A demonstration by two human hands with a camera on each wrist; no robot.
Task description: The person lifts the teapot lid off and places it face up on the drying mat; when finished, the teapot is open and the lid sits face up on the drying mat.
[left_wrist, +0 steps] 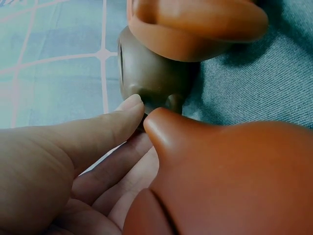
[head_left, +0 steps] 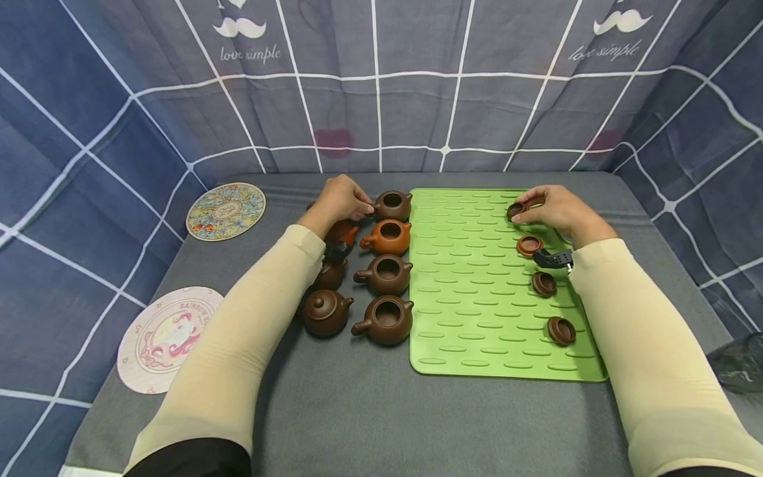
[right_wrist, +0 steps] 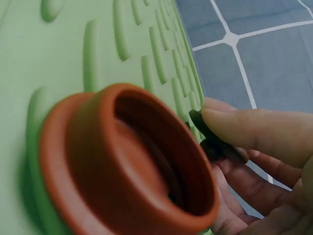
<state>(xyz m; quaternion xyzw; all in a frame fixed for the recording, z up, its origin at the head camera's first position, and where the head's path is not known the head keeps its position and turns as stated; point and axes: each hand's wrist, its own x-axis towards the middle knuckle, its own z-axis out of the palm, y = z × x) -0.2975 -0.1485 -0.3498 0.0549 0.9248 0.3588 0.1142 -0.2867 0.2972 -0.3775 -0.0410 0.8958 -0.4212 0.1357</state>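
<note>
My left hand (head_left: 344,199) pinches the handle of a dark brown, lidless teapot (head_left: 393,214) at the far end of a column of open teapots. In the left wrist view, thumb and fingertips meet at that teapot (left_wrist: 159,73), beside the spout of a lidded orange teapot (left_wrist: 244,166). Over the far right of the green mat (head_left: 459,364), my right hand (head_left: 557,211) holds a small dark brown lid (head_left: 514,212) between thumb and fingers. An upturned orange lid (right_wrist: 83,161) lies nearest the right wrist camera, partly covering the hand.
Below the far teapot stand an open orange teapot (head_left: 387,244) and two open brown ones. Lidded teapots, including a brown one (head_left: 326,317), form a column to their left, partly hidden by my arm. Two brown lids (head_left: 544,284) lie nearer me on the mat. Round patterned mats (head_left: 226,212) lie left.
</note>
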